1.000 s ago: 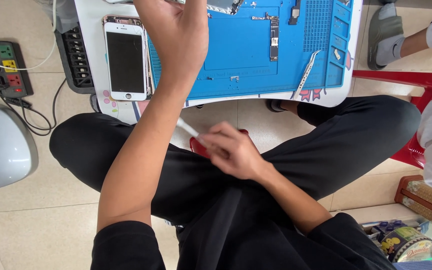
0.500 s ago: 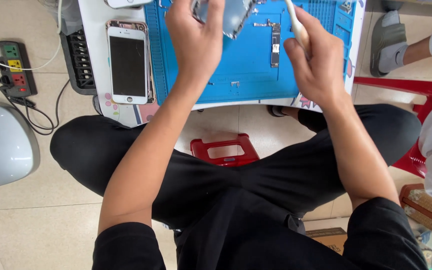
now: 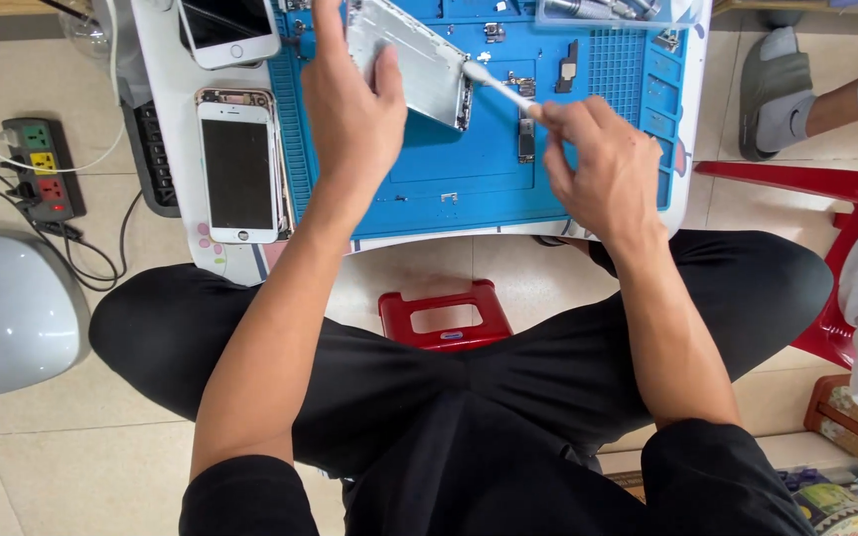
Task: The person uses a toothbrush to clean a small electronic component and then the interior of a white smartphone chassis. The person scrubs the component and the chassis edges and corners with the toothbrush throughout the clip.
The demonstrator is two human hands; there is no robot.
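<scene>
Seen from above: tiled floor (image 3: 12, 467), white table (image 3: 166, 149) topped by blue mat (image 3: 469, 169). Left hand (image 3: 355, 109) clamped on silver phone housing (image 3: 414, 60); right hand (image 3: 598, 164) pinching white swab (image 3: 499, 84).

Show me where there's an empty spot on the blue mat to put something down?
The blue mat is bare in its near middle, between the left hand holding the silver phone housing and the right hand with the white swab. It is crowded at the far edge with small parts, and the white phone fills the left side.
</scene>
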